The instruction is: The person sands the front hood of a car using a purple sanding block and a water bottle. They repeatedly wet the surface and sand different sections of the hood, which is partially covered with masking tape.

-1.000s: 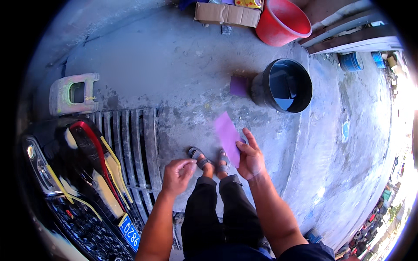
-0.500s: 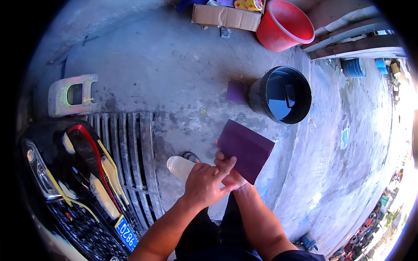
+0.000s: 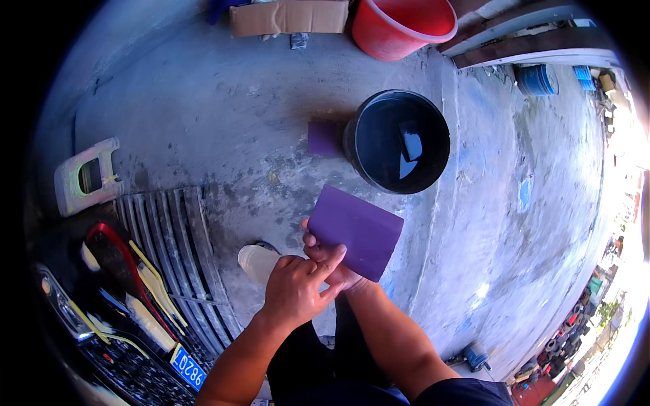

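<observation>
A purple sheet [image 3: 357,232] is held near the black bucket [image 3: 397,141] by the right hand [image 3: 347,276], its grip closed at the left edge. That edge is overlapped by the left hand [image 3: 296,287]; whether the translucent cylinder [image 3: 256,262] is pinched there cannot be told.

This looks like a car body workshop, with a taped, patched car [image 3: 101,281], floor grate [image 3: 162,225] and stained concrete [image 3: 223,78].
</observation>
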{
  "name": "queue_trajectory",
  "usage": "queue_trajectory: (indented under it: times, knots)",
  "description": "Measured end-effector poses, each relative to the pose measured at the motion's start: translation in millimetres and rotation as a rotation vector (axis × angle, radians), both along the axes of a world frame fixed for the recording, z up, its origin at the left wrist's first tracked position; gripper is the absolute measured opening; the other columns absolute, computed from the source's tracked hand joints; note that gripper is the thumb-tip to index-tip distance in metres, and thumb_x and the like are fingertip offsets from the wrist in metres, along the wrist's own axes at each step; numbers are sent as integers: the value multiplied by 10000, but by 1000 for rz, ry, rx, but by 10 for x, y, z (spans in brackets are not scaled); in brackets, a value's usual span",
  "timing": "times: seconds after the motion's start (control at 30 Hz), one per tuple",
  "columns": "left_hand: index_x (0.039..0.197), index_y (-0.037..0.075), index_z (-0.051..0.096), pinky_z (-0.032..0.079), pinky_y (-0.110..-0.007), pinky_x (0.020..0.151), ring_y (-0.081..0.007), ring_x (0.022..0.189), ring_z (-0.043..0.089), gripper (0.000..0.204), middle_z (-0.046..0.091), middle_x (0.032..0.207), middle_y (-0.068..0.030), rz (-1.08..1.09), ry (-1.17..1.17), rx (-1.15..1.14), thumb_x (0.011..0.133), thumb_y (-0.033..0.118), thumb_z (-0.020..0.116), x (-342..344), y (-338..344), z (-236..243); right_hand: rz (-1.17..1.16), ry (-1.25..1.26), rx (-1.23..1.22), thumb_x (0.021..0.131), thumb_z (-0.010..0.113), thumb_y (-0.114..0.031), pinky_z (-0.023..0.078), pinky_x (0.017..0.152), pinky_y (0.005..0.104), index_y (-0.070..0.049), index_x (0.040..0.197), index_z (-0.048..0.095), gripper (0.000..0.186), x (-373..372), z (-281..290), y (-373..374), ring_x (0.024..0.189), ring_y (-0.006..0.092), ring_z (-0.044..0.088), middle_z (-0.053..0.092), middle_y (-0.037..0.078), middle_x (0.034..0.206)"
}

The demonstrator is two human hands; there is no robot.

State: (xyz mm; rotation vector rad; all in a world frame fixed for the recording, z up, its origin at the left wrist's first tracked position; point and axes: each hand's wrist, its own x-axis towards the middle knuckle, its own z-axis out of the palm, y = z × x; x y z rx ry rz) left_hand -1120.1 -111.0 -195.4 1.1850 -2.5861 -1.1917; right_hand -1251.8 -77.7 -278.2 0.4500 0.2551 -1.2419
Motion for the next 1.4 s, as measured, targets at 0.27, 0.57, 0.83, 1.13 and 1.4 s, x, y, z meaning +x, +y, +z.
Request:
queue_trajectory:
  times: [0.27,0.57,0.83,1.13,1.4]
  knots:
    - [1315,38,599,459,-357,695,-216,652,586,615,582,677,-53,-4,216,119,818,373,737,-329,-257,-250,-2,510,144,912,595,-65,540,770,303,-69,1405,444,516,-886,-290,40,891,197,629,590,101,1095]
    - [1112,-54,636,467,-289,688,-103,754,572,835,618,790,-27,394,431,791,852,735,552,-326,-503,-981,289,1103,-106,870,562,133,467,950,315,-73,1489,352,686,-1464,-156,-333,1066,175,577,555,88,1167]
    - [982,-6,608,447,-250,658,-69,746,529,217,592,846,6,613,397,887,962,210,616,-589,-560,-1099,529,1109,-207,927,623,6,498,902,305,-38,1390,463,492,-1667,-474,-632,957,138,617,631,61,1059]
    - [1025,-1,589,439,-271,749,-101,810,523,208,587,889,-8,789,389,635,970,199,592,-480,-573,-1205,1149,2590,171,831,709,-279,292,1145,513,-79,1539,216,886,-2556,-2155,-869,1455,401,237,245,216,1568]
    - [1002,5,586,413,-250,710,-82,784,495,175,568,872,2,942,437,633,983,179,575,-125,-525,-1329,1148,2075,384,868,518,-113,460,1003,419,-13,1428,363,589,-2635,-2394,-865,1238,379,550,578,254,1293]
